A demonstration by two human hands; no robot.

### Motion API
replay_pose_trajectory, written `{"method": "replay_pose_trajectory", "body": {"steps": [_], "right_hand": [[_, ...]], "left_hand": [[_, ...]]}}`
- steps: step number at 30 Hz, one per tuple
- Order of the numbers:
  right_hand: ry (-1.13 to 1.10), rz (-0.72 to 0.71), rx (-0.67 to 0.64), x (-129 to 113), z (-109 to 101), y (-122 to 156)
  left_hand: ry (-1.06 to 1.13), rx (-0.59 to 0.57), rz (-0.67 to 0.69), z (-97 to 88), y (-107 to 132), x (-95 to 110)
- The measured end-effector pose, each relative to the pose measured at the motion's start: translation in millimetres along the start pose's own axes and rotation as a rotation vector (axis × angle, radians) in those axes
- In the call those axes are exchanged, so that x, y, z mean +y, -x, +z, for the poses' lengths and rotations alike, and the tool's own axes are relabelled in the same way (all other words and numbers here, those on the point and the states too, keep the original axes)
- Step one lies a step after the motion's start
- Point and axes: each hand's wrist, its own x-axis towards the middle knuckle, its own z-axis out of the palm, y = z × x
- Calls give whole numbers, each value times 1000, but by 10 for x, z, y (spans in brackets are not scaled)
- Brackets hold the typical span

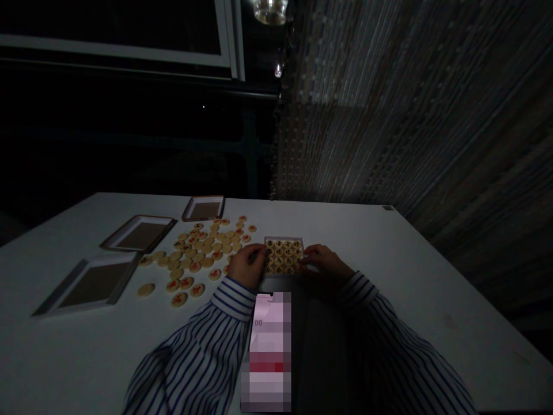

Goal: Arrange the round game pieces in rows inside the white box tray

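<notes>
A small shallow box (283,238) stands near the middle of the white table, filled with rows of round xiangqi pieces (284,260) that bear black characters. At its left side, my left hand (247,266) is closed with curled fingers against the edge. From the other side, my right hand (327,264) holds the right edge between thumb and fingers. Left of the box, many loose xiangqi pieces (207,249) lie scattered, some with red or black characters and some plain side up.
Three open, shallow box parts (122,276), (158,222), (187,208) lie on the table's left and far side. A lit phone (272,340) is close to my body, below the small box. A strand curtain (345,115) hangs behind the white table (410,300). The room is dark.
</notes>
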Motion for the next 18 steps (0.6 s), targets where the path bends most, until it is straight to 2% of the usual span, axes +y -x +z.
{"method": "replay_pose_trajectory", "body": {"steps": [6, 18], "right_hand": [[-11, -2, 39, -7, 8, 8], [-6, 6, 22, -4, 10, 4]], "left_hand": [[6, -11, 19, 6, -2, -16], [20, -11, 19, 9, -8, -18]]}}
